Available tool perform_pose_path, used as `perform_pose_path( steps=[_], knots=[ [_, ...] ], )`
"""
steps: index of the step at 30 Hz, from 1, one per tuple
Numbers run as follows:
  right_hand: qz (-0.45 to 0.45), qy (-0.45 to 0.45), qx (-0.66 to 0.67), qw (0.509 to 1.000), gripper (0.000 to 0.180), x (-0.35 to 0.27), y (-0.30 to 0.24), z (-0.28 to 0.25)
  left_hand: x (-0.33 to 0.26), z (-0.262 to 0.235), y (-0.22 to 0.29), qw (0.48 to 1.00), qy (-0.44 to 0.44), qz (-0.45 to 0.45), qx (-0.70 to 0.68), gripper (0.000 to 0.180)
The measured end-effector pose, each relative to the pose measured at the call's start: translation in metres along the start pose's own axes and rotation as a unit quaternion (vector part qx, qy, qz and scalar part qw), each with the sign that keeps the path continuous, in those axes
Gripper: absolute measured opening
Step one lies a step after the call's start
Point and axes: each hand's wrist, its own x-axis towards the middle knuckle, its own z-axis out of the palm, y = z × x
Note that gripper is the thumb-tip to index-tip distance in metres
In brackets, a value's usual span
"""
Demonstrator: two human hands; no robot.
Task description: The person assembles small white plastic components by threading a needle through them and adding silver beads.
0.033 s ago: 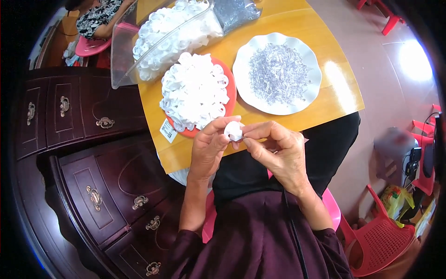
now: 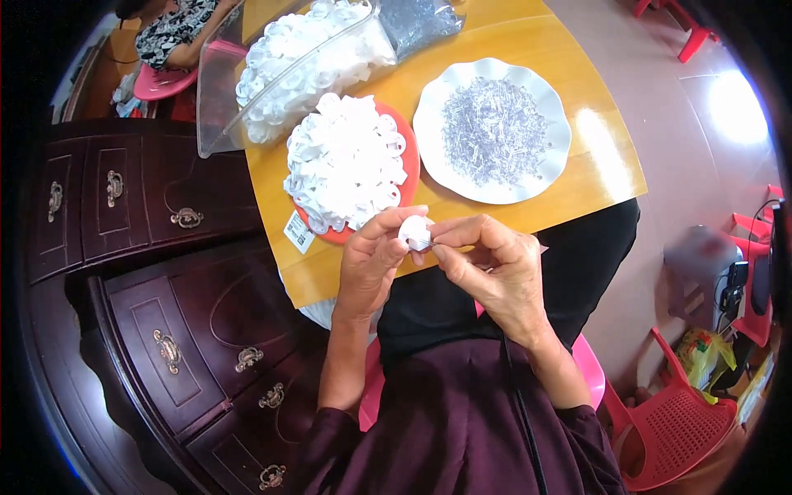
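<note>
Above my lap, near the front edge of the table, my left hand (image 2: 373, 262) pinches a small white round plastic piece (image 2: 414, 233) between thumb and fingers. My right hand (image 2: 499, 268) meets it from the right, thumb and forefinger closed on a small thin pin-like piece (image 2: 433, 243) at the white piece's edge. Fingers partly hide where the two touch. Just beyond my hands, a red plate (image 2: 407, 183) carries a heap of similar white plastic pieces (image 2: 346, 165). To its right, a white scalloped plate (image 2: 554, 136) holds a spread of tiny clear, thin pieces (image 2: 495, 128).
A clear plastic bin (image 2: 216, 103) full of white pieces stands at the back left of the yellow table (image 2: 610, 169), beside a bag of grey small parts (image 2: 421, 29). Dark wooden drawers (image 2: 132, 330) line the left. A red chair (image 2: 681, 421) stands right. Another person (image 2: 177, 37) sits far left.
</note>
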Motion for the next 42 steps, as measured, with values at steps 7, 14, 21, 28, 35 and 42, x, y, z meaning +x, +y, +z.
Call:
perform_pose_path(
  steps=[7,14,21,28,35,42],
  knots=[
    [0.036,0.007,0.003,0.999,0.008,-0.001,0.002,-0.002,0.003,0.001,0.006,0.999,-0.005,0.012,0.039,0.043],
    [0.021,0.006,-0.026,0.999,0.007,-0.001,0.007,-0.005,0.005,0.0,0.007,0.998,-0.012,0.004,0.058,0.04],
    [0.119,-0.002,0.02,0.993,0.011,-0.001,0.005,-0.011,0.005,0.011,0.007,0.993,-0.007,0.048,0.104,0.042],
    [0.174,0.002,0.159,0.972,0.01,-0.005,0.012,-0.017,0.007,0.014,0.015,0.982,-0.033,0.076,0.172,0.041],
    [0.134,0.006,0.137,0.981,0.01,-0.007,0.021,-0.019,0.011,0.021,0.01,0.983,-0.029,0.064,0.171,0.036],
    [0.198,0.051,0.099,0.974,0.013,0.001,0.019,-0.015,0.039,0.022,0.042,0.922,-0.082,0.04,0.377,0.038]
  ],
)
